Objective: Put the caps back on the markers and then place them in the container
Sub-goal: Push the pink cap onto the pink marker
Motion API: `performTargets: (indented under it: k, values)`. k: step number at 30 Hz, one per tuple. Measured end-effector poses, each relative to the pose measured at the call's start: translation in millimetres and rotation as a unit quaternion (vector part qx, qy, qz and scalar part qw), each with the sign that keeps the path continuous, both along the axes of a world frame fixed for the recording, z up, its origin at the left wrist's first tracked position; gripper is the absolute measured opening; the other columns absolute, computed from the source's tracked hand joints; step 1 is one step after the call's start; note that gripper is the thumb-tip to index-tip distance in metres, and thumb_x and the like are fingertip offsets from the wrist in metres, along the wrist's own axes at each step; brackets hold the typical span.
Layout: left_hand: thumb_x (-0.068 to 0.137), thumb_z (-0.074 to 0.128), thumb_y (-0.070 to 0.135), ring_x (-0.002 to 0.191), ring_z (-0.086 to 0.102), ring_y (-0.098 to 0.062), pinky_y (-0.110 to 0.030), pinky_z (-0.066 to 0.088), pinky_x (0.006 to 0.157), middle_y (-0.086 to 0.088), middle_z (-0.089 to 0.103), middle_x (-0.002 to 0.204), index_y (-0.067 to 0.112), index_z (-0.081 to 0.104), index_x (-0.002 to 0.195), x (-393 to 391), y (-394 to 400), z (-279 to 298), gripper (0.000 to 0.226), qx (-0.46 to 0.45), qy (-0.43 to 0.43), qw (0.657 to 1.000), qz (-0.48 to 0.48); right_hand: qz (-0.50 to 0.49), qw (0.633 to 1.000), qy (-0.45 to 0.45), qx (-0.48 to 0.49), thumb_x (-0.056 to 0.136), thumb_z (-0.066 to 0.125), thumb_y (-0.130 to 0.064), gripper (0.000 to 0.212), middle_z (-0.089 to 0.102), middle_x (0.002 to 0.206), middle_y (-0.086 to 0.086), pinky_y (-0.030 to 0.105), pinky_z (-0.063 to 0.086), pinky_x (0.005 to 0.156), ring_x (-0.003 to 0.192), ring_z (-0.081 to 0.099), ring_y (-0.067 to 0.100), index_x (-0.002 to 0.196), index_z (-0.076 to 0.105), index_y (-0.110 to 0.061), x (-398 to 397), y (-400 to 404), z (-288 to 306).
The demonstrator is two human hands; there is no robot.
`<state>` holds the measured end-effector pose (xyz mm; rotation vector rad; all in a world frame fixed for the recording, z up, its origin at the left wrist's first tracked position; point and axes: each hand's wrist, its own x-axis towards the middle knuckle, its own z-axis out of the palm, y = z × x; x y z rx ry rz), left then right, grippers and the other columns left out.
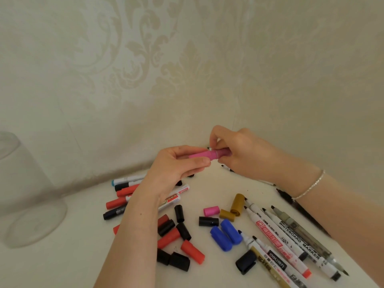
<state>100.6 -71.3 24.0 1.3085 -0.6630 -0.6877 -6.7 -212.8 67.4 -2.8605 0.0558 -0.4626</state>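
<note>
Pink marker point(200, 155) held level above the surface, long axis left-right, left hand point(176, 169) gripping the barrel, right hand point(239, 152) pinching the pink cap point(223, 152) coaxially on its right end; seating push looks next.

At mid-frame the left hand point(176, 165) and right hand point(239, 152) together hold a pink plastic marker point(202, 154) level above the white table point(83, 256), the right fingers pinching its cap end. Below lie loose red, black, blue, gold and pink caps point(211, 210). Uncapped whiteboard markers point(291, 240) fan out at lower right. A clear plastic container point(25, 194) stands at the left edge.
</note>
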Motion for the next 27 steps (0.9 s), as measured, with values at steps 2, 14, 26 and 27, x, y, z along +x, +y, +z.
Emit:
performTargets:
  k: [2,14,26,27]
  values:
    - [0.058,0.079,0.013,0.090,0.072,-0.025,-0.026,0.058,0.081,-0.013,0.075,0.093,0.015,0.076,0.088,2.4,2.4,0.8,0.029,-0.016,-0.008,1.000,0.004,0.009,1.000,-0.010,-0.012,0.084,0.054,0.000,0.026,0.071,0.092,0.005,0.035,0.048,0.064,0.067,0.052,0.020,0.103,0.048,-0.017,4.9,3.1,0.1]
    - [0.072,0.081,0.007,0.089,0.071,-0.017,-0.025,0.055,0.080,-0.007,0.075,0.091,0.014,0.070,0.100,0.0,-8.2,-10.4,0.031,0.082,-0.109,0.991,-0.004,-0.029,0.995,0.096,0.030,0.087,0.042,0.000,0.042,0.056,0.087,0.006,0.035,0.045,0.066,0.077,0.053,0.022,0.124,0.039,-0.020,10.9,6.6,-29.8]
    - [0.070,0.081,0.039,0.092,0.061,-0.008,-0.031,0.050,0.091,0.011,0.066,0.088,0.024,0.074,0.088,-4.0,-5.8,-18.8,0.024,0.388,-0.318,0.852,-0.149,-0.135,0.660,-0.108,0.731,0.072,0.055,-0.068,0.058,0.034,0.050,0.002,0.029,0.032,0.052,0.044,0.032,0.018,0.056,0.042,-0.013,-4.1,-17.9,0.9]
    - [0.071,0.081,0.039,0.092,0.061,-0.008,-0.030,0.050,0.090,0.011,0.066,0.088,0.024,0.074,0.089,-5.6,-7.4,-18.5,0.025,0.390,-0.325,0.848,-0.152,-0.134,0.640,-0.130,0.746,0.076,0.054,-0.063,0.056,0.031,0.049,0.002,0.029,0.030,0.051,0.043,0.030,0.018,0.053,0.040,-0.014,-4.1,-16.8,2.5]
